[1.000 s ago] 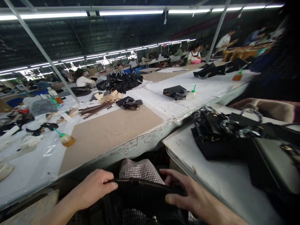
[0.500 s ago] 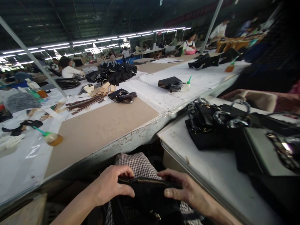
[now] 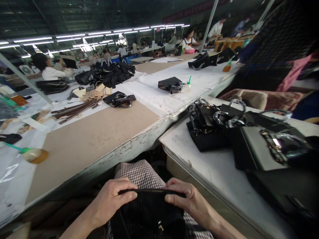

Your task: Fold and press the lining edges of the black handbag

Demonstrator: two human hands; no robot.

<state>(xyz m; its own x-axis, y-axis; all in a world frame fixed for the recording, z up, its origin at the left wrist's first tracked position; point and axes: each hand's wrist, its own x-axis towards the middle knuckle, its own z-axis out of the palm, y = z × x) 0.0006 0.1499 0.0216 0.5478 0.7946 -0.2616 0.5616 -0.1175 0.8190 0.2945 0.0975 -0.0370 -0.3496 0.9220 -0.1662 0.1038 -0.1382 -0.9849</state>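
Observation:
A black handbag (image 3: 149, 212) rests on my lap, over checked trousers (image 3: 139, 172), at the bottom middle of the view. My left hand (image 3: 112, 199) grips the bag's top edge on the left, fingers curled over the rim. My right hand (image 3: 186, 200) pinches the same top edge on the right, thumb in front. The two hands are close together, with the bag's mouth held shut between them. A small metal fitting (image 3: 160, 227) shows on the bag's front.
A long worktable (image 3: 94, 139) runs ahead with a brown board, a glue bottle (image 3: 30, 154), leather strips (image 3: 72, 111) and black bags (image 3: 119, 99). A side table (image 3: 204, 166) on the right carries black bags with wrapped handles (image 3: 224, 122). Other people work at tables far behind.
My hands have drawn closer together along the bag's top edge, closing its mouth. The view has tilted down and shifted slightly.

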